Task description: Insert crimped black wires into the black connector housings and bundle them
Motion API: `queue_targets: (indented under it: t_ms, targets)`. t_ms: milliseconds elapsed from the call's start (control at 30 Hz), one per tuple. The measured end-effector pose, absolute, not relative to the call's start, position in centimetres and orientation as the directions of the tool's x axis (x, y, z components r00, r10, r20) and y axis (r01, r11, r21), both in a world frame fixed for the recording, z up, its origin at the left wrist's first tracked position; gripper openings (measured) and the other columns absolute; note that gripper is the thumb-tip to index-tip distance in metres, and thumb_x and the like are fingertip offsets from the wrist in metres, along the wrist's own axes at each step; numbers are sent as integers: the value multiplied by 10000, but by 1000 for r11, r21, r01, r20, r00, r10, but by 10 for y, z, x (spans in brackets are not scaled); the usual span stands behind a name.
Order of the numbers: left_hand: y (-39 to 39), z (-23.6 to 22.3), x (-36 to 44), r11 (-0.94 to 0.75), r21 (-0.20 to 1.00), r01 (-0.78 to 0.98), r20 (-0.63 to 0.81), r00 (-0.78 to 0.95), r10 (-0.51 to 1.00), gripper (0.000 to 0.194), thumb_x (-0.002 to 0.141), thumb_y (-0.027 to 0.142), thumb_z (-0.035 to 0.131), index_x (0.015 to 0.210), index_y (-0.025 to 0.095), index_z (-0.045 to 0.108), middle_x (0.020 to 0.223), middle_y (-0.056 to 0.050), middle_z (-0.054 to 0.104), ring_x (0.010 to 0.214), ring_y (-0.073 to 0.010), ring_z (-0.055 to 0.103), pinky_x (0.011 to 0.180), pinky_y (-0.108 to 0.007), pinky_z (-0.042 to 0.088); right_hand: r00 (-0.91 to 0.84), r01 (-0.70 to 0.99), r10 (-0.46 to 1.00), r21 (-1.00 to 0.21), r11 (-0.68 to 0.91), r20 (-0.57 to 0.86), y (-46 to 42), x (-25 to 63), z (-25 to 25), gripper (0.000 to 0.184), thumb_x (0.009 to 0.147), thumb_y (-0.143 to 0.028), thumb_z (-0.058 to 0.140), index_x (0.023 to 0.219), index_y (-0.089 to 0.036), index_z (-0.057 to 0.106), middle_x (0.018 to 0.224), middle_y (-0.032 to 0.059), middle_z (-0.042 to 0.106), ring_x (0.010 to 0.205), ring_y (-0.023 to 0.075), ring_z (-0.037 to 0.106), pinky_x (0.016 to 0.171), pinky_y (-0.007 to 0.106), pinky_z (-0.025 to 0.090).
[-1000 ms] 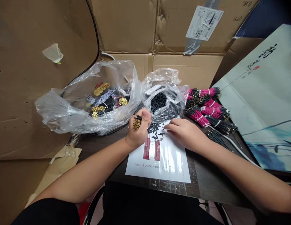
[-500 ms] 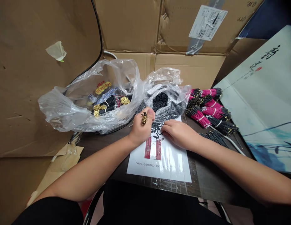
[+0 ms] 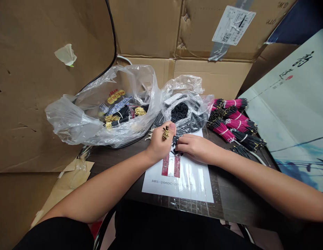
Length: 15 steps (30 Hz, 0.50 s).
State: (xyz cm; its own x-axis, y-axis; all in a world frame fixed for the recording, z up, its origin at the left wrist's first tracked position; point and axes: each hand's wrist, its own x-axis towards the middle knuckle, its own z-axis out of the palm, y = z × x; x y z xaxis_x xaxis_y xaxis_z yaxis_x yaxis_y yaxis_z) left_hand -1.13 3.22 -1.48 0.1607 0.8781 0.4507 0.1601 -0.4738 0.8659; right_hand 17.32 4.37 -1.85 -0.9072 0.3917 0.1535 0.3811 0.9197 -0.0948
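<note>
My left hand [image 3: 161, 140] is closed in a fist around a bundle of wires [image 3: 165, 132], whose gold ring-like ends and a few black tips poke out near the thumb. Beside it, my right hand [image 3: 194, 147] reaches into a small heap of short black tubes [image 3: 174, 141] lying on the white printed sheet [image 3: 179, 191]. Its fingers are curled and bunched over the heap; whatever they pinch is hidden. Just beyond the hands sits an opened clear plastic bag [image 3: 196, 119] full of more black tubes [image 3: 180, 111].
To the left lies a large clear bag [image 3: 73, 121] with bundled gold-tipped wires [image 3: 116, 118]. Banded pink and black wire bundles [image 3: 238, 123] are piled at the right, beside a white cable [image 3: 257, 158]. Cardboard [image 3: 148, 31] walls the back and left; a painted panel [image 3: 294, 114] leans right.
My right hand has moved slightly left, closer to my left hand and over the tubes. The fist has shifted a little right within the view, which itself has moved slightly.
</note>
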Motion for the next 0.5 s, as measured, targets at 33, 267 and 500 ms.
queue_targets:
  t_ms: [33,267,500]
  targets:
    - [32,-14,-11,-480,861,166,455,168,875,402,995,426,340,702,169,437,623,15,413,589,-102,396,592,-269,324,-906,374,390,-122,920,165,44,173,-19,240,948,-161,411,1051,-156,627,925,78,588,847,178,501,748,310,426]
    - [32,-15,-14,-496,841,215,458,202,866,393,997,416,339,705,170,432,613,15,397,578,-107,378,569,-280,308,-891,342,393,-234,910,225,47,169,-21,224,927,-182,481,1063,-138,654,919,83,625,787,166,554,702,301,454]
    - [33,-16,-14,-511,823,247,470,208,858,392,994,422,339,708,172,436,645,1,423,615,-118,407,595,-289,321,-900,326,390,-294,899,193,47,168,-20,275,926,-143,461,1128,-153,648,970,92,630,830,152,571,717,287,475]
